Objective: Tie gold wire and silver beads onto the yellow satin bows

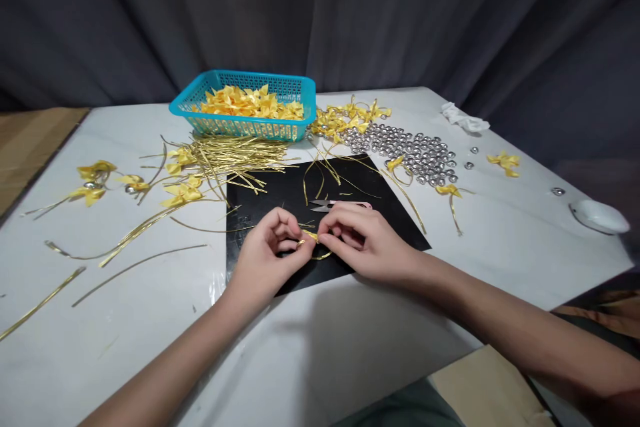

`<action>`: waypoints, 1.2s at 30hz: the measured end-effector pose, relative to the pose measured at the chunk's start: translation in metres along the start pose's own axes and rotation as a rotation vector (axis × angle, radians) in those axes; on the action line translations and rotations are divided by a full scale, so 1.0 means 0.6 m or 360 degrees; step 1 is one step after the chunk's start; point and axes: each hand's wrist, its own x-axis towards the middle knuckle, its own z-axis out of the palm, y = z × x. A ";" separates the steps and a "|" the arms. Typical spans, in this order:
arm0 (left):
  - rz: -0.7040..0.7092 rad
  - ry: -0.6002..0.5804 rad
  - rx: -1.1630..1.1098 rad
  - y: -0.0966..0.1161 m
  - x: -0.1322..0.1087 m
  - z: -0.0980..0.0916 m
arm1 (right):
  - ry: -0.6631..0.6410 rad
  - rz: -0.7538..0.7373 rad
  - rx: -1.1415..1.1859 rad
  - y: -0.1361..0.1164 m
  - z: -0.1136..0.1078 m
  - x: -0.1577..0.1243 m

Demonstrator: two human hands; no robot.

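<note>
Two sets of fingertips nearly meet, pinching a small yellow ribbon piece (311,235) between them; the left hand (270,250) and the right hand (370,243) both touch it, so neither is nearer. Its long axis seems to run side to side, though the fingers hide much of it. A gold cord loop (323,256) curves out on the person's side. Pink-handled scissors (361,204) lie just beyond the right hand, on a black mat (280,193); farther off are a blue basket (250,125), gold cords (240,157) and silver beads (415,150).
</note>
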 end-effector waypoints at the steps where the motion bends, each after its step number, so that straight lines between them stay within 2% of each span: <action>1: 0.0005 -0.0018 0.0032 0.001 -0.001 0.000 | -0.0063 0.0121 0.0101 -0.003 0.000 0.001; 5: 0.0011 -0.0065 0.0097 0.004 -0.003 0.001 | -0.0293 0.0634 0.0644 -0.014 -0.003 0.005; 7: 0.0001 -0.0051 0.0078 0.004 -0.004 0.001 | -0.0306 0.0820 0.0828 -0.016 -0.006 0.008; 9: -0.0008 -0.0025 0.0044 0.005 -0.003 0.000 | -0.0268 0.0907 0.0906 -0.016 -0.009 0.010; 15: -0.0027 -0.0021 -0.0027 0.008 -0.002 -0.002 | -0.0380 0.0785 0.0814 -0.013 -0.019 0.014; 21: -0.0071 0.0072 -0.0075 0.011 0.002 -0.003 | -0.0390 0.0801 0.0850 -0.007 -0.021 0.014; 29: -0.0088 0.0074 -0.0025 0.017 0.000 -0.001 | -0.0248 0.0713 0.0807 -0.005 -0.020 0.012; 36: -0.0171 0.0028 -0.0062 0.006 0.010 -0.011 | -0.0231 0.0530 0.0684 -0.009 -0.021 0.009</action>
